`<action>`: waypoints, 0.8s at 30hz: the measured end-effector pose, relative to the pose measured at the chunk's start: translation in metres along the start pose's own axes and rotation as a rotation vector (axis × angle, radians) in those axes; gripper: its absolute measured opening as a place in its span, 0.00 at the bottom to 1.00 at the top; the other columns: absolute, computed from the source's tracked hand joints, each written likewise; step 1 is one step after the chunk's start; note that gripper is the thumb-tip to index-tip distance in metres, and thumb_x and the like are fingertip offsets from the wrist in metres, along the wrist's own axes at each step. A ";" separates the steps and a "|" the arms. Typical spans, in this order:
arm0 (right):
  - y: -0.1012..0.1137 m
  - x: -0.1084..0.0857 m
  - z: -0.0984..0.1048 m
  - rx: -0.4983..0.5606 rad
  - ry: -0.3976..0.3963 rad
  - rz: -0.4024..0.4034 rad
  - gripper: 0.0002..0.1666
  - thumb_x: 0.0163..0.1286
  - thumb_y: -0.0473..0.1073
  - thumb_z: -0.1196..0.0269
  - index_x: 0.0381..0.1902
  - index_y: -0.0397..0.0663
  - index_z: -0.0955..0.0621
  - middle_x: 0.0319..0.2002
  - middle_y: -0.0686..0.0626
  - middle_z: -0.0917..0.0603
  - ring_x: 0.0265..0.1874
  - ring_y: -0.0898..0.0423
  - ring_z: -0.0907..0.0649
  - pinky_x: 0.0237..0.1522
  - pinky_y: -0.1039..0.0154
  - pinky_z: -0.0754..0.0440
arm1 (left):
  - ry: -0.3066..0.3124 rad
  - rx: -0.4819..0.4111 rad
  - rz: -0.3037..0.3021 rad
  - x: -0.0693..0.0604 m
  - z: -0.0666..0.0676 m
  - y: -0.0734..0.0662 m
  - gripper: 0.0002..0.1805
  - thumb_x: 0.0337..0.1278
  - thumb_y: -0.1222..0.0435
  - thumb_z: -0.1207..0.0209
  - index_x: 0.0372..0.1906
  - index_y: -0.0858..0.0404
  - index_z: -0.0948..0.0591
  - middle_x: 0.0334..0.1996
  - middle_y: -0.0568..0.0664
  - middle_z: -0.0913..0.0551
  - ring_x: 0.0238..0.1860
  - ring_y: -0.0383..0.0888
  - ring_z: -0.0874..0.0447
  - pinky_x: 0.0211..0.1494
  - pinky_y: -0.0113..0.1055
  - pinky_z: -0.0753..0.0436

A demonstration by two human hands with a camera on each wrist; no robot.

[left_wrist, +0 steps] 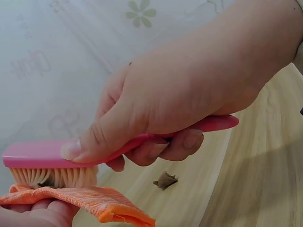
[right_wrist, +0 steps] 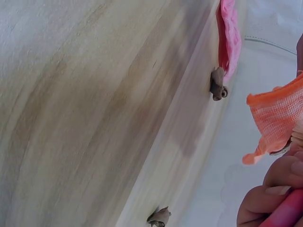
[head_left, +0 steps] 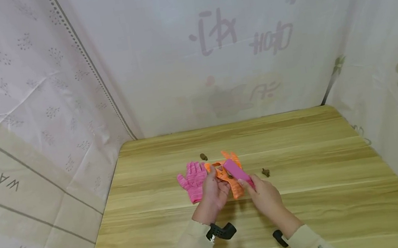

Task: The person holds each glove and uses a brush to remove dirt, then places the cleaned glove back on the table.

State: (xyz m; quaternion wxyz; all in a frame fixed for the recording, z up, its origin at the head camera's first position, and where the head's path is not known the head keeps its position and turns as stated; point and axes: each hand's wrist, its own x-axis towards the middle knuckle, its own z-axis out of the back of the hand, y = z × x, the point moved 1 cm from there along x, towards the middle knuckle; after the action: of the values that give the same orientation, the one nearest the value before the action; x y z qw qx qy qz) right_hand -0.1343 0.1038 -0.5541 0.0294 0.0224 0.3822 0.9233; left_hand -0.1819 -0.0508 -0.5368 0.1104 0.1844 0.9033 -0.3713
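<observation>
In the head view my left hand (head_left: 213, 193) holds an orange knit glove (head_left: 237, 189), palm up beneath it with the thumb at its edge. My right hand (head_left: 268, 198) grips a pink brush (head_left: 236, 170) with pale bristles. Seen from the left wrist, the bristles (left_wrist: 71, 177) touch the top of the orange glove (left_wrist: 109, 202), and a small dark patch shows among them. The right thumb lies along the brush's pink back (left_wrist: 35, 153). In the right wrist view only part of the orange glove (right_wrist: 279, 116) and the right fingers (right_wrist: 265, 201) show.
A pink knit glove (head_left: 194, 182) lies flat on the wooden table (head_left: 152, 230), left of the hands. One small brown lump (head_left: 203, 156) sits behind the gloves, and another brown lump (head_left: 265, 172) is right of the brush. Printed curtains (head_left: 160, 62) surround the table's back and sides.
</observation>
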 end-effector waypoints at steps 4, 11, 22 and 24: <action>-0.001 0.002 0.000 -0.008 0.019 0.013 0.30 0.76 0.68 0.49 0.42 0.46 0.22 0.19 0.52 0.31 0.18 0.57 0.32 0.21 0.63 0.36 | -0.003 0.021 -0.012 0.001 -0.001 -0.001 0.23 0.81 0.48 0.66 0.54 0.63 0.30 0.43 0.44 0.21 0.45 0.34 0.19 0.51 0.27 0.20; -0.008 0.004 -0.002 0.167 0.024 -0.049 0.30 0.77 0.67 0.50 0.45 0.46 0.22 0.19 0.52 0.31 0.16 0.58 0.34 0.18 0.65 0.36 | -0.024 0.028 -0.024 0.005 -0.002 0.000 0.18 0.81 0.50 0.62 0.46 0.60 0.29 0.38 0.42 0.26 0.34 0.32 0.29 0.39 0.25 0.30; 0.006 -0.001 -0.002 0.215 -0.004 -0.032 0.29 0.78 0.64 0.49 0.46 0.42 0.23 0.22 0.50 0.28 0.19 0.57 0.30 0.19 0.65 0.32 | -0.036 0.028 -0.019 0.004 -0.002 0.001 0.11 0.81 0.56 0.55 0.46 0.58 0.26 0.36 0.39 0.26 0.28 0.29 0.33 0.33 0.20 0.31; 0.012 -0.002 -0.004 0.201 0.012 -0.019 0.28 0.78 0.64 0.49 0.45 0.44 0.23 0.22 0.51 0.28 0.19 0.57 0.30 0.20 0.65 0.32 | -0.008 0.038 -0.011 0.002 -0.003 0.002 0.14 0.82 0.57 0.57 0.52 0.61 0.25 0.38 0.40 0.22 0.30 0.28 0.26 0.38 0.19 0.23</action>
State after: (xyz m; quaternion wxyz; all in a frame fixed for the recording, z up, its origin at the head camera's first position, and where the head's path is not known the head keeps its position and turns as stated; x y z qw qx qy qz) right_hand -0.1331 0.0928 -0.5486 0.0333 0.0161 0.4735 0.8800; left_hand -0.1833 -0.0468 -0.5368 0.1087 0.1801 0.8966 -0.3897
